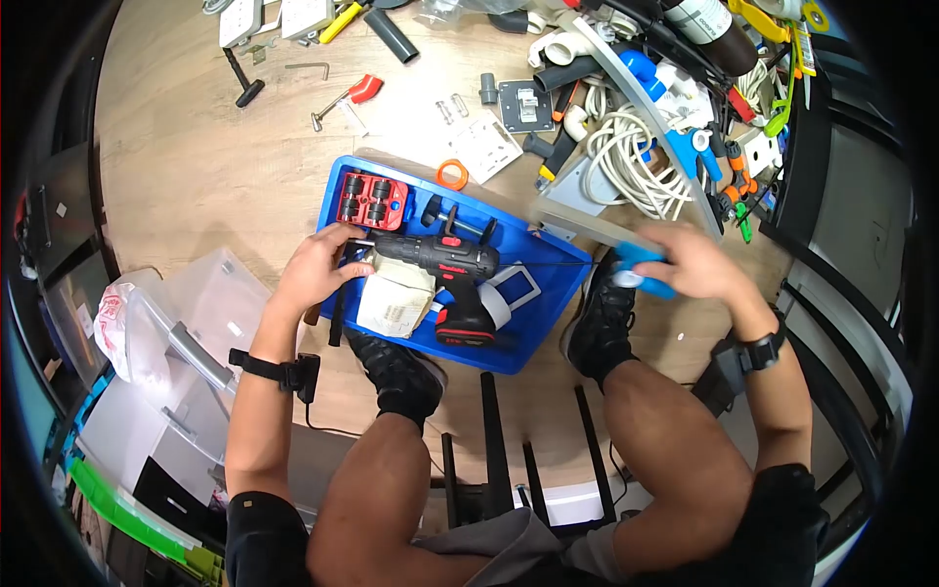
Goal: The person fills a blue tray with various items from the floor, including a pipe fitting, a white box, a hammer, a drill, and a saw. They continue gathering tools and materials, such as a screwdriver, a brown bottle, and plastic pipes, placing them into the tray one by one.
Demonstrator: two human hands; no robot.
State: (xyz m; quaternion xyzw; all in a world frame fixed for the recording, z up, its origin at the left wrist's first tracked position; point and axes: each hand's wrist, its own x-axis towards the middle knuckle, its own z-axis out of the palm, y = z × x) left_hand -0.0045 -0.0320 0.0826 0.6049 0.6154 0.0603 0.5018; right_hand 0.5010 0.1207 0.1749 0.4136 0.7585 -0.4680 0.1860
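My left hand (328, 266) is at the left side of a blue tray (543, 328), its fingers and thumb curled around something dark that I cannot make out. Its fingertips are against the front end of a black and red cordless drill (445, 257). Under the drill sits a cream-coloured packet (396, 298). Red holders with black rollers (373, 200) and a black clamp (458, 221) lie along the tray's far side. To the right of the tray, my right hand (690, 259) is closed on a blue-handled tool (641, 269) with a long, pale flat part, smeared by motion.
An orange ring (452, 174) and a white plate (484, 147) lie beyond the tray. Coiled white cable (641, 166) and piled pipe fittings fill the far right. A black-headed hammer (250, 93) and a red-handled tool (366, 89) lie far left. My shoes flank the tray.
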